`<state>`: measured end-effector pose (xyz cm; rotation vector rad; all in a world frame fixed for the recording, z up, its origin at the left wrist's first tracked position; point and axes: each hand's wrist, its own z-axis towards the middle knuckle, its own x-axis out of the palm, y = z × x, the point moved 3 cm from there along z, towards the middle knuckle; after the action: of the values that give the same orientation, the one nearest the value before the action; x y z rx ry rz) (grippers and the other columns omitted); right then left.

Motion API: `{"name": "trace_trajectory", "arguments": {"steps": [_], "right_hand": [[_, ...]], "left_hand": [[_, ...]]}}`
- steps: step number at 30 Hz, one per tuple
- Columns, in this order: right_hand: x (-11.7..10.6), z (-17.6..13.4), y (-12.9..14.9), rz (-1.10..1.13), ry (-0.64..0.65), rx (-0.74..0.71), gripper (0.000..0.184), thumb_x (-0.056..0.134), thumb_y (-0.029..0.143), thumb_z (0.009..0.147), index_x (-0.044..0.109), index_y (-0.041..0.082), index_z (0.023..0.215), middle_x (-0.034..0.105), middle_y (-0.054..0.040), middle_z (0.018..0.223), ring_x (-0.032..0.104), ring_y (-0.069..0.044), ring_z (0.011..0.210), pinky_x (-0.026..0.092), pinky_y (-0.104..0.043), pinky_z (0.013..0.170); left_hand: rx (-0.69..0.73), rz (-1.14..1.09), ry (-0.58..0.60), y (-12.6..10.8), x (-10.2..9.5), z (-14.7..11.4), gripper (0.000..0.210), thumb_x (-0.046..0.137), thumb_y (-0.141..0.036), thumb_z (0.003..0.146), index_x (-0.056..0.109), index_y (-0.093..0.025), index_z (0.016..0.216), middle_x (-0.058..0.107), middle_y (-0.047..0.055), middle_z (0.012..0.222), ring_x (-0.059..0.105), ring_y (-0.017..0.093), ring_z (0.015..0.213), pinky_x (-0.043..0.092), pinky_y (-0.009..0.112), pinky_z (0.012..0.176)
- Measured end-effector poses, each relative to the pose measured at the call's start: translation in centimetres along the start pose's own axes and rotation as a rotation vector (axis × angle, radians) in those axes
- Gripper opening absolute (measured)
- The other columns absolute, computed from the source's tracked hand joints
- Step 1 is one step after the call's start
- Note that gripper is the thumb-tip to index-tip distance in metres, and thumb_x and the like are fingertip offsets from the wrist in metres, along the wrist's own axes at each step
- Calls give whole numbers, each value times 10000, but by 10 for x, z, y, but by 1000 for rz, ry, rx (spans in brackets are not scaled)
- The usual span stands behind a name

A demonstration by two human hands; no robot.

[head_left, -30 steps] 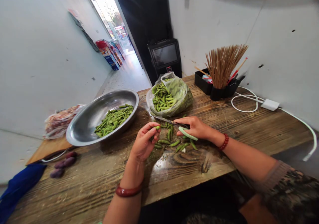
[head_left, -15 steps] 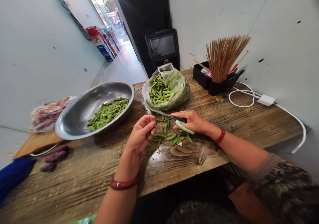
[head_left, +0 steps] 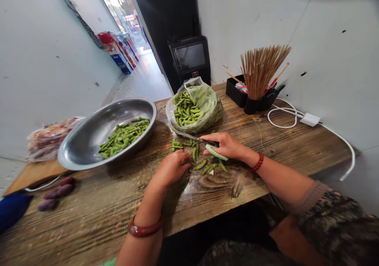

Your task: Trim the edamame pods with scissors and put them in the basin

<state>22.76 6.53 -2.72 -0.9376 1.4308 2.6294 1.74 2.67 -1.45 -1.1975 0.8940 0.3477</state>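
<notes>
My right hand (head_left: 226, 145) is closed around the pale green handle of a pair of scissors (head_left: 217, 152), whose blades point left toward the plastic bag. My left hand (head_left: 174, 165) is palm down on the table, fingers curled together among loose edamame pods (head_left: 200, 164); its fingertips are partly hidden, so what they pinch does not show. Just beyond the hands, a clear plastic bag (head_left: 211, 112) bulges with edamame pods. To the left stands a wide steel basin (head_left: 79, 139) with a heap of edamame pods (head_left: 124, 137) inside.
Bamboo skewers (head_left: 259, 68) stand in a black holder (head_left: 235, 93) at the back right, with a white cable (head_left: 340, 135) alongside. Dark purple roundish items (head_left: 57, 193) lie at the left, near a bagged pinkish bundle (head_left: 49, 137). A black screen device (head_left: 191, 57) is behind the table.
My left hand has turned over and come down from above the table onto the loose pods. The right hand stays in place with the scissors. The view has shifted slightly.
</notes>
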Motion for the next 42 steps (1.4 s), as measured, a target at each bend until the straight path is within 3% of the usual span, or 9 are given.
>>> {"name": "trace_trajectory", "arguments": {"steps": [3,8,11,14,20,25,31,42], "right_hand": [[0,0,0,23,-9,-10,486,776,348,704,685,163,1144,721,-80,1091,684,-226,972,534,-314,865],[1,0,0,54,-20,4,494,770,361,713,676,169,1158,713,-77,1115,675,-235,1005,524,-329,897],[2,-1,0,58,-22,14,508,771,362,710,670,156,1163,709,-86,1123,672,-243,1008,524,-339,898],[2,-1,2,53,-2,24,515,778,355,702,664,163,1166,710,-80,1112,671,-233,989,526,-331,880],[3,-2,13,-75,100,-25,634,785,352,692,576,154,1257,665,-100,1098,631,-192,871,521,-313,786],[7,-5,15,-132,177,-102,696,795,403,684,538,155,1281,633,-93,1049,587,-181,851,497,-302,770],[10,-6,16,-103,183,-130,711,799,422,678,527,174,1287,618,-76,1030,579,-178,861,484,-295,776],[8,-4,12,-108,164,-136,607,771,421,717,596,143,1227,600,-38,864,543,-136,722,456,-243,662]], "left_hand": [[-35,-63,-83,-3,-4,2,90,671,-115,647,668,-205,651,591,8,638,504,161,631,357,252,612],[-178,-473,-321,-5,-16,-1,124,735,-217,664,625,-170,698,574,-11,672,460,110,585,358,212,560],[-308,-742,-331,-4,-14,-5,210,749,-281,687,588,-174,769,500,-52,604,346,56,459,265,180,447],[-364,-862,-323,-6,-12,-7,277,774,-309,672,606,-163,836,497,-51,604,337,38,436,225,168,418],[-360,-893,-355,-9,-13,-6,320,767,-366,680,682,-130,879,507,-34,602,327,31,442,209,171,417],[-318,-762,-355,-2,-11,-7,280,754,-364,703,686,-142,860,490,-44,578,346,49,463,248,185,440],[-236,-659,-265,-6,-7,-4,231,707,-351,758,699,-138,846,473,-37,610,332,62,503,263,201,463],[-208,-647,-287,-10,-10,-4,176,724,-301,727,738,-147,811,622,25,685,468,109,580,338,219,513]]}}
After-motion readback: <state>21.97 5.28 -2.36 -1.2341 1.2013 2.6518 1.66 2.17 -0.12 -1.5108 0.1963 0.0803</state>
